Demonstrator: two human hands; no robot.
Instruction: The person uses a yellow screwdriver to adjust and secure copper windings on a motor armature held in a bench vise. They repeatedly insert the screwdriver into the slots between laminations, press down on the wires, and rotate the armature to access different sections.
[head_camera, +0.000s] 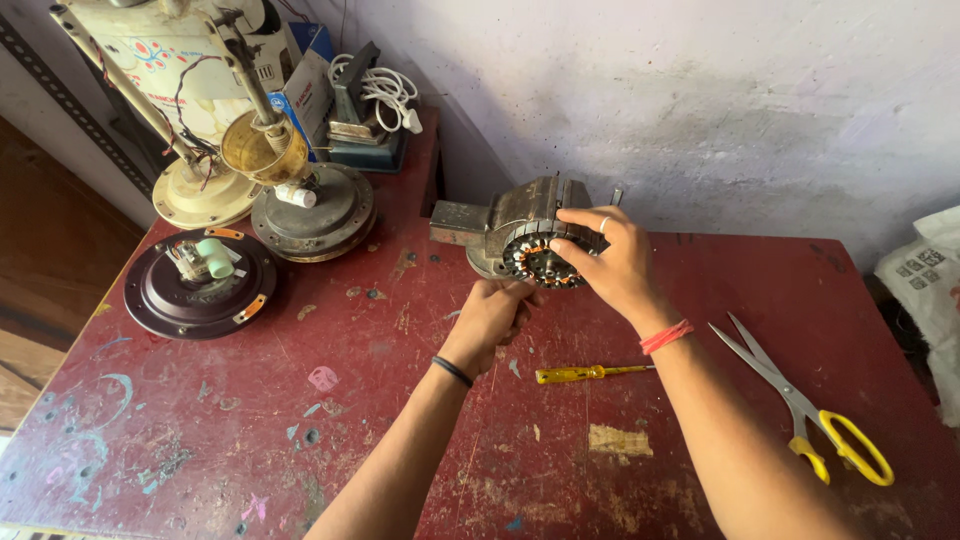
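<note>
A round motor stator (541, 262) with copper windings sits in a grey bench vise (505, 222) at the back of a worn red table (300, 400). My right hand (612, 265), with a ring and a red wrist thread, lies over the stator's right side, fingers curled on its rim. My left hand (490, 318), with a black wristband, is closed just below the stator, gripping the vise's lower part; what it holds is hidden.
A small yellow screwdriver (585, 373) lies near my right forearm. Yellow-handled scissors (810, 410) lie at the right. Fan motor housings (200, 283) (315, 215) and a cream fan body (190, 90) stand at the back left, with a white cable (390, 95). A white bag (925, 290) is at the right edge.
</note>
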